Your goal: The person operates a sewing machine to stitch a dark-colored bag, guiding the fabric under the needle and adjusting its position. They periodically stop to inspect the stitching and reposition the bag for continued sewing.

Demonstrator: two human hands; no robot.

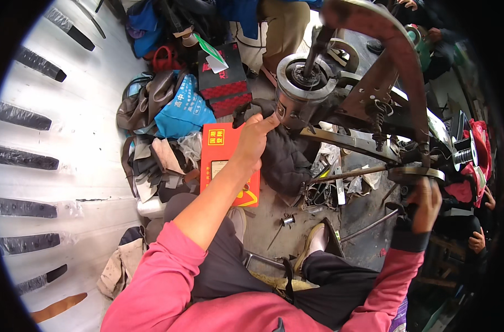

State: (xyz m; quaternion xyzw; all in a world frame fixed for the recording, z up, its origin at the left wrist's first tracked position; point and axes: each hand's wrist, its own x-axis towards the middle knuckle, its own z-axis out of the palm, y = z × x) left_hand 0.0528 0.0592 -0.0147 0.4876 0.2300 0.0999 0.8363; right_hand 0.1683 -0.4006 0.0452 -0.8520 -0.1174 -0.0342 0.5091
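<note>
Grey, worn metal makes the round, hollow drum (303,103) of the machine, and a soft, black, crumpled cloth (288,161) hangs just under it. The left hand (253,143) is at the drum's near side, thumb and first finger reaching for its lower edge, the other fingers curled in. I cannot tell if it pinches anything. The right hand (426,200) is up at a flat, round metal wheel (415,175), fingers close together; it is blurry, so I cannot be sure it grips the rim.

The step in hand looks like lining things up at the drum while the right hand minds the wheel. I think the next move calls for a steady left hand and a slow, small turn.

Room is tight. A rusty brown, curved metal arm (408,52) bends over the right side, and a long, thin metal rod (349,173) points at the wheel. A flat red and yellow paper box (216,152) sits under the left wrist. Lower down, a small silver spool (288,220) lies on the grey floor (260,224) between the feet.
</note>
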